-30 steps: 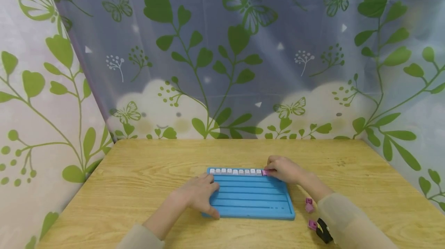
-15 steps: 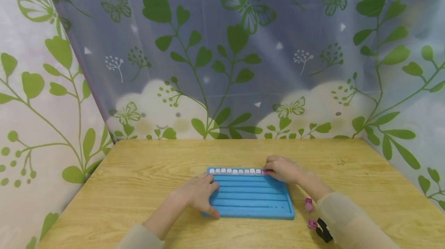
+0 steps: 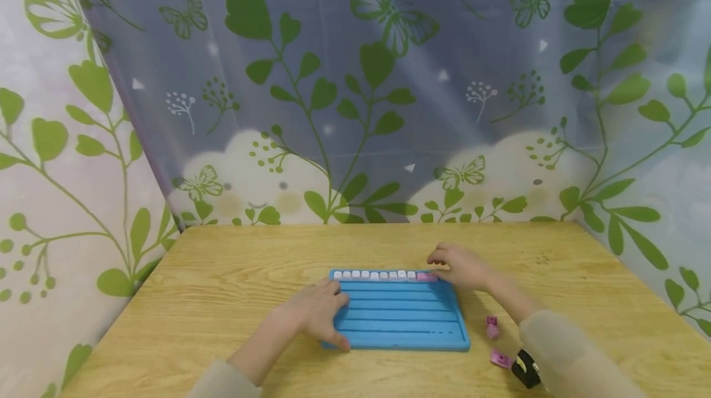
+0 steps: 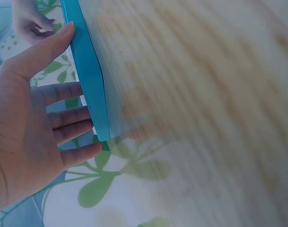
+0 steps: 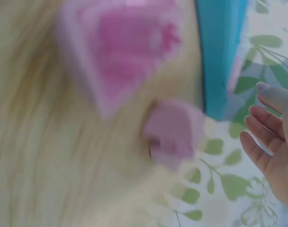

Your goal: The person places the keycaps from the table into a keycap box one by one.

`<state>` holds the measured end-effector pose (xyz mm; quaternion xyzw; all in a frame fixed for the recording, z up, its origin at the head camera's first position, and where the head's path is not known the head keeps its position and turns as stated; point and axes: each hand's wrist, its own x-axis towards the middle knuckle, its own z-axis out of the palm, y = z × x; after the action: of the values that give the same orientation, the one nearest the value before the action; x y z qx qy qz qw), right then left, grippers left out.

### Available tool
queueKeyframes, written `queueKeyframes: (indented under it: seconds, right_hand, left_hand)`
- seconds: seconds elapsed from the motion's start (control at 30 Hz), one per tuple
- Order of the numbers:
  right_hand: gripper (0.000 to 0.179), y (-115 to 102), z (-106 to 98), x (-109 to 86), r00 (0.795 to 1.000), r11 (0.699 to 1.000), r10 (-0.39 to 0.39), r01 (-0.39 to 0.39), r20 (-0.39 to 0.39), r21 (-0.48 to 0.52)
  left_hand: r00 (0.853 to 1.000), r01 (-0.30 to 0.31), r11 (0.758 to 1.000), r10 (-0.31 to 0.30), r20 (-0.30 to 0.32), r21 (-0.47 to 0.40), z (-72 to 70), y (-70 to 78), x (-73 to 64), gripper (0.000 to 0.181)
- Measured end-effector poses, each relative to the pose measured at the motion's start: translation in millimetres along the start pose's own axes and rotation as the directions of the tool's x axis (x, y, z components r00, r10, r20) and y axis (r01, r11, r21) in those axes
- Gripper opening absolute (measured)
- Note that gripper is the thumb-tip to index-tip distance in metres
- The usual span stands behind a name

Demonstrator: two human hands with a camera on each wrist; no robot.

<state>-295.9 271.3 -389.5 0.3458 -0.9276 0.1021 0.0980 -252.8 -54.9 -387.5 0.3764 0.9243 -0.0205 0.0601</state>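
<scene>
A blue keyboard base (image 3: 400, 316) with grooved rows lies on the table. White keycaps (image 3: 374, 275) line its far row, with a wide pink keycap (image 3: 426, 277) at their right end. My left hand (image 3: 315, 310) rests at the base's left end, its thumb on the front edge and its fingers spread along the side, as the left wrist view also shows. My right hand (image 3: 460, 267) is over the far right corner, beside the pink keycap, with fingers loosely bent and apart. In the right wrist view this hand (image 5: 276, 137) holds nothing.
Loose pink keycaps lie right of the base: one group (image 3: 492, 327) by its right edge and a longer keycap (image 3: 501, 359) nearer me. A black device (image 3: 525, 368) sits by my right sleeve (image 3: 566, 342). Patterned curtains (image 3: 383, 108) stand behind the wooden table (image 3: 250, 256).
My right hand has let go of the pink keycap at the row's end and shifted slightly right, uncovering it. The left hand stays in place.
</scene>
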Motion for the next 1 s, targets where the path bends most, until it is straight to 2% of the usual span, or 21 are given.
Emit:
queueKeyframes:
  seconds: [0.13, 0.27, 0.37, 0.47, 0.57, 0.63, 0.7, 0.9, 1.0]
  right_hand:
    - [0.019, -0.7, -18.3, -11.5, 1.000, 1.000, 0.027, -0.027, -0.001, 0.005]
    - [0.016, -4.5, -33.8, -28.5, 0.996, 0.998, 0.049, -0.052, 0.081, 0.047]
    - [0.010, -6.3, -39.9, -45.0, 0.983, 0.992, 0.072, -0.089, 0.171, 0.089]
    - [0.006, -7.4, -40.0, -62.5, 0.948, 0.968, 0.133, -0.187, 0.290, 0.167]
    - [0.007, -8.0, -37.3, -75.4, 0.898, 0.917, 0.198, -0.311, 0.392, 0.249]
    - [0.008, -8.7, -35.0, -80.1, 0.874, 0.877, 0.233, -0.378, 0.426, 0.295]
    - [0.011, -8.7, -32.7, -82.7, 0.876, 0.875, 0.235, -0.379, 0.421, 0.301]
    - [0.010, -7.4, -27.2, -83.0, 0.914, 0.927, 0.180, -0.281, 0.363, 0.248]
    - [0.009, -5.4, -24.4, -82.2, 0.924, 0.945, 0.174, -0.254, 0.340, 0.207]
  left_hand:
    - [1.000, 0.010, 1.000, -0.011, -0.006, -0.021, -2.8, -1.7, -2.7, 0.076]
    - [1.000, 0.017, 1.000, -0.017, -0.007, -0.027, -4.3, -1.9, -5.0, 0.076]
    - [1.000, 0.018, 1.000, -0.018, -0.006, -0.025, -3.3, -1.7, -5.1, 0.076]
    - [1.000, 0.017, 0.999, -0.017, 0.000, -0.029, -1.5, -2.4, -4.5, 0.077]
    - [1.000, 0.017, 0.999, -0.017, 0.005, -0.038, 0.2, -3.2, -4.4, 0.078]
    - [1.000, 0.018, 0.999, -0.018, 0.005, -0.042, 1.4, -3.4, -4.2, 0.078]
    - [1.000, 0.018, 0.999, -0.018, 0.002, -0.045, 2.4, -3.3, -3.9, 0.078]
    - [1.000, 0.008, 0.999, -0.009, -0.013, -0.036, 3.1, -2.1, -2.8, 0.077]
    - [1.000, 0.006, 0.999, -0.007, -0.017, -0.036, 3.1, -1.5, -2.4, 0.077]
